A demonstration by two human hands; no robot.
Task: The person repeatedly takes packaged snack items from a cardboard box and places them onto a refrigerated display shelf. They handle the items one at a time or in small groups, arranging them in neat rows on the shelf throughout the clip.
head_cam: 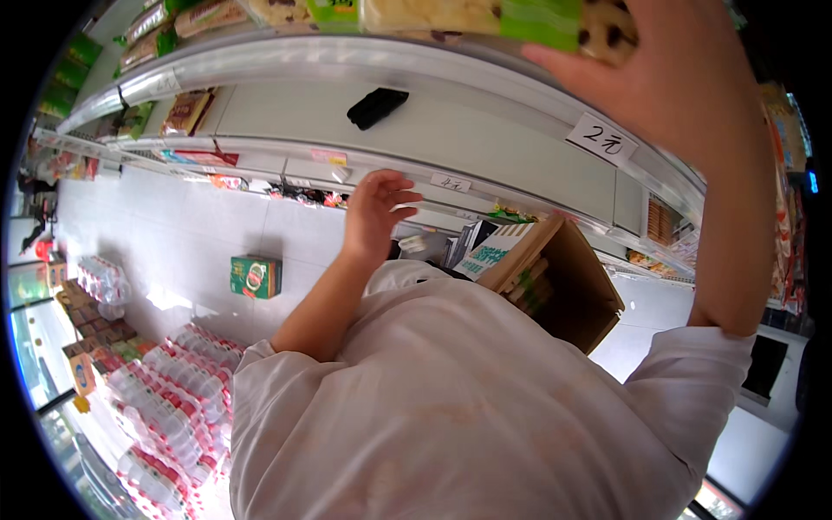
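Note:
My right hand reaches up to the top shelf in view, at a plastic-wrapped raisin bread with a green label band. The thumb lies along the bread's lower edge; the other fingers are out of sight. In front of a lower shelf edge, my left hand is raised with its fingers apart and slightly bent, holding nothing. An opened cardboard box is tilted against the front of my body. Inside it, blurred packages with green marks show.
A black object lies on the middle shelf. Handwritten price cards line the shelf edges. A green carton stands on the tiled floor. Shrink-wrapped bottles are stacked lower left.

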